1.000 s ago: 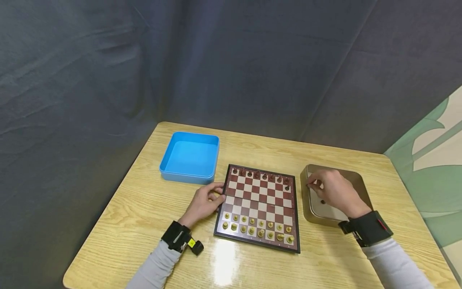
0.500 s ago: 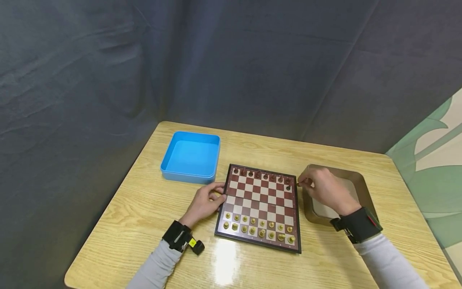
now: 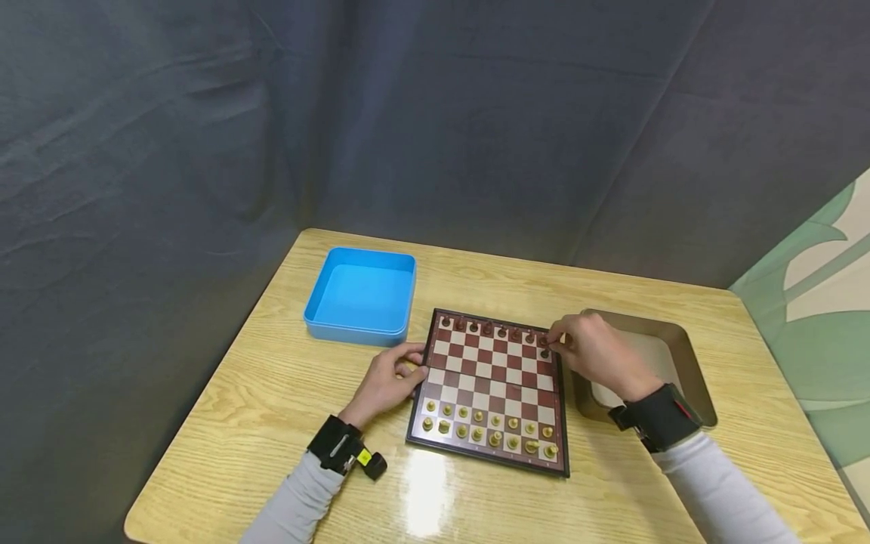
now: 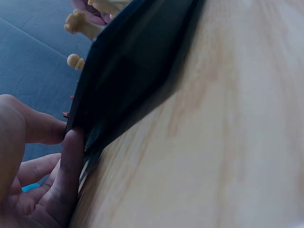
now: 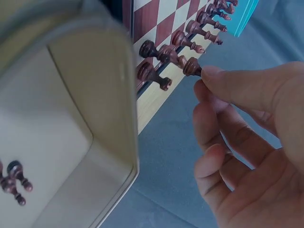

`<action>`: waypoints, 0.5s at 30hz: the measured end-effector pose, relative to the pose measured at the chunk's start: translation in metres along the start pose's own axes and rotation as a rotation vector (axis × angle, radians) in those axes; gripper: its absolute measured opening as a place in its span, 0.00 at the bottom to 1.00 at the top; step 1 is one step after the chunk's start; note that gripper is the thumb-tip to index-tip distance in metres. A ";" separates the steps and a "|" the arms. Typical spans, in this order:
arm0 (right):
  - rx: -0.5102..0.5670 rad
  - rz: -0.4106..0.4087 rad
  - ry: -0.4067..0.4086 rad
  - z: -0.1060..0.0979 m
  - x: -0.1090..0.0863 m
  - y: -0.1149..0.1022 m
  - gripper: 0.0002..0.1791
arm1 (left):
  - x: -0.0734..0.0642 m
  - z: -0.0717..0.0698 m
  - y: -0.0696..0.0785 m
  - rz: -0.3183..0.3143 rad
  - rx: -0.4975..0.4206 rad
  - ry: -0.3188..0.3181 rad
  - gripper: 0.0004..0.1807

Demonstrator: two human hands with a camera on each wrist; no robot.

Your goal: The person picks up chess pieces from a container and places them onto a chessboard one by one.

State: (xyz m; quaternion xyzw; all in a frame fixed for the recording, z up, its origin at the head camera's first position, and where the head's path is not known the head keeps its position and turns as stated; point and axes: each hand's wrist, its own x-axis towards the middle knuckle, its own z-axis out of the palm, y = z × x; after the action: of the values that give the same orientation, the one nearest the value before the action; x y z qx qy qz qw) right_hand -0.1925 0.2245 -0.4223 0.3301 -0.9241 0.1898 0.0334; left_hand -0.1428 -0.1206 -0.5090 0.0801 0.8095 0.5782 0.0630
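Observation:
A folding chessboard point(image 3: 469, 368) lies on the table with dark red chess pieces point(image 3: 487, 329) along its far side and gold ones point(image 3: 495, 438) in two near rows. My left hand point(image 3: 384, 381) grips the board's left edge, thumb and finger on opposite faces in the left wrist view. Between right thumb and fingertips I pinch a dark red chess piece point(image 5: 192, 67), base outward; its top is hidden by the fingers. That right hand point(image 3: 598, 351) is over the board's far right corner, close to a dark red rook point(image 5: 156, 77) standing there.
Right of the board stands an open metal tin point(image 3: 695, 370); several dark red pieces point(image 5: 16, 178) lie inside it in the right wrist view. An open blue box point(image 3: 363, 295) sits at the back left. A dark curtain point(image 3: 476, 136) hangs behind the table.
From inside the tin, my right hand has moved left to the board's far right corner, bringing out a dark red chess piece. My left hand stays at the board's edge.

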 end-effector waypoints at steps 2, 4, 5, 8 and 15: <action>-0.003 -0.012 0.002 0.002 0.001 -0.001 0.08 | 0.000 0.000 0.000 -0.005 0.003 0.002 0.24; -0.003 -0.023 0.010 0.003 0.003 -0.002 0.08 | 0.000 0.001 -0.001 -0.008 0.004 0.004 0.24; 0.000 -0.027 0.012 0.004 0.004 -0.003 0.08 | 0.000 0.001 -0.001 -0.008 0.005 0.004 0.24; 0.013 -0.021 0.010 0.006 0.005 -0.005 0.10 | 0.000 0.000 0.000 -0.004 0.000 0.005 0.24; 0.047 -0.008 -0.020 0.009 0.008 -0.008 0.09 | 0.001 0.000 0.000 -0.007 -0.010 0.005 0.24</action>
State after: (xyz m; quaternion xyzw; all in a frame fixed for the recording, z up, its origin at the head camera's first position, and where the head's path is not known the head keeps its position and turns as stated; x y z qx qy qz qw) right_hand -0.1931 0.2103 -0.4267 0.3362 -0.9183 0.2083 0.0173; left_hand -0.1433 -0.1206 -0.5093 0.0756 0.8072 0.5820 0.0636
